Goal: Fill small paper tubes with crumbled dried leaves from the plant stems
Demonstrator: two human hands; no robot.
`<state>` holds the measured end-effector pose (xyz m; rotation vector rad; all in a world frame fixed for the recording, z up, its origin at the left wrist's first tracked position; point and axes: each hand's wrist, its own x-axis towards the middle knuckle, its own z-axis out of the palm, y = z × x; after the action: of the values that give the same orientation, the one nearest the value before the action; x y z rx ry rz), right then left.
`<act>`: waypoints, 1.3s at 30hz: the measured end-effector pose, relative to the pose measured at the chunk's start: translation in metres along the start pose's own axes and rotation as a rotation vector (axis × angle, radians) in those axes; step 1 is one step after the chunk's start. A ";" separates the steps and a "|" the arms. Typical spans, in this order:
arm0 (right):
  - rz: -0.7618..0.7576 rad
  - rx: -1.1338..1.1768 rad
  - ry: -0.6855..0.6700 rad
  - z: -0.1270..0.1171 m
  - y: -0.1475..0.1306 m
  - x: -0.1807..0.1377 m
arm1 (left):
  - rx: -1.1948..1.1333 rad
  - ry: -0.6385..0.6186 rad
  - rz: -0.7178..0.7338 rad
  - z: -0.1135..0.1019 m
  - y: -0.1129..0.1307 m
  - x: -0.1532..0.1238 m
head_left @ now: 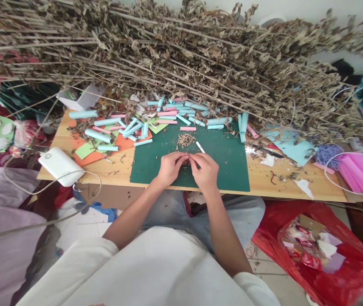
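My left hand (pixel 170 167) and my right hand (pixel 206 170) meet over the front of a green cutting mat (pixel 229 165). Fingertips of both are pinched together, almost touching. Brownish bits show between and under them, but what the fingers grip is too small to make out. Just beyond the fingers lies a small pile of dried plant pieces (pixel 186 140). A short white strip (pixel 200 147) sticks out behind my right hand; whether that hand holds it I cannot tell. Blue paper rolls (pixel 219 121) and pink paper rolls (pixel 167 113) are scattered along the mat's far edge.
A heap of dried stalks with leaves (pixel 181 55) spans the back. On the left, a white power bank (pixel 60 165) with a cable overhangs the table edge. Blue paper (pixel 292 144) and purple yarn (pixel 328 154) lie right. A red bag of scraps (pixel 273 229) stands below.
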<state>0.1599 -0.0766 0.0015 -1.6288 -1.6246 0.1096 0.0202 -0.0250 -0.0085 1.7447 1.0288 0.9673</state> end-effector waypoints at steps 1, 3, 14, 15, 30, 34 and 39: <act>-0.003 -0.019 -0.004 -0.001 -0.001 0.000 | 0.037 -0.008 0.027 0.000 0.001 0.000; -0.005 -0.044 -0.009 -0.001 -0.003 0.000 | 0.104 -0.020 0.077 0.001 0.002 0.000; 0.053 -0.161 -0.081 -0.008 0.000 0.005 | 0.180 -0.005 0.106 -0.007 0.006 -0.002; 0.050 -0.171 -0.104 -0.010 0.001 0.006 | 0.183 -0.009 0.107 -0.008 0.007 -0.002; 0.140 -0.377 -0.322 0.004 0.026 0.077 | 0.775 -0.081 0.076 -0.025 0.008 0.031; 0.126 -0.364 -0.315 0.011 0.026 0.081 | 0.742 -0.096 0.087 -0.019 0.006 0.036; 0.145 -0.298 -0.204 0.005 0.027 0.079 | 0.573 -0.030 0.032 -0.022 0.002 0.035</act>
<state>0.1922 -0.0018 0.0192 -2.0199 -1.7371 0.1155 0.0137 0.0124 0.0072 2.2333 1.3520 0.6985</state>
